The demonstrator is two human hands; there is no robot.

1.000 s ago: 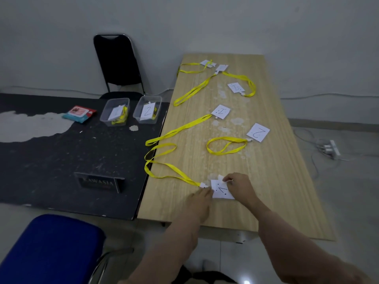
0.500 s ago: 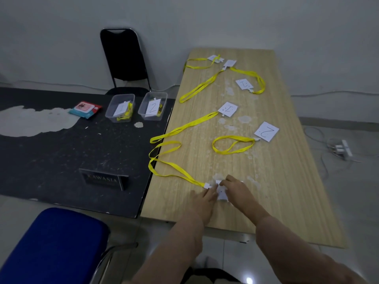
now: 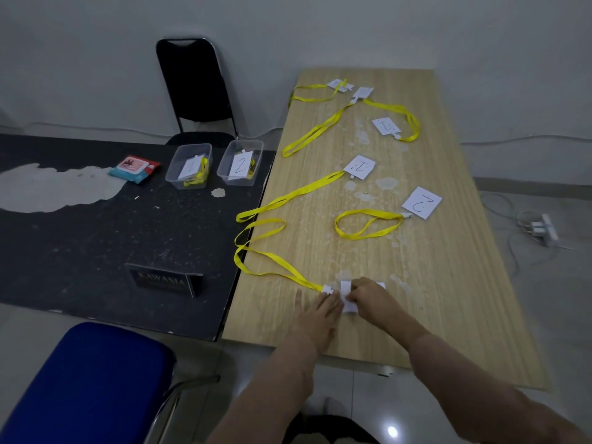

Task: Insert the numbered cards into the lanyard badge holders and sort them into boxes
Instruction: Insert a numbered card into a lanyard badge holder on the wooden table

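Near the front edge of the wooden table [image 3: 448, 299], my right hand [image 3: 371, 298] pinches a white numbered card [image 3: 347, 298] that sits with a clear badge holder on a yellow lanyard [image 3: 272, 270]. My left hand [image 3: 317, 312] lies flat beside it, fingertips pressing on the holder's clip end. Farther back lie a card marked 2 [image 3: 422, 202] with a looped lanyard [image 3: 368, 222], a card marked 1 [image 3: 359, 167], and several more cards and lanyards. Two clear boxes, labelled 1 [image 3: 189, 169] and 2 [image 3: 240, 163], stand on the black table to the left.
A black table [image 3: 96, 235] adjoins on the left, bearing a wipes packet [image 3: 134, 168] and a small name sign [image 3: 165, 280]. A black chair [image 3: 195, 88] stands behind it and a blue chair [image 3: 86, 382] at near left. A power strip [image 3: 541, 230] with cables lies on the floor at right.
My right hand has slid left over the card and curled its fingers on it, covering most of it. My left hand has moved up against the card. The view shifted slightly.
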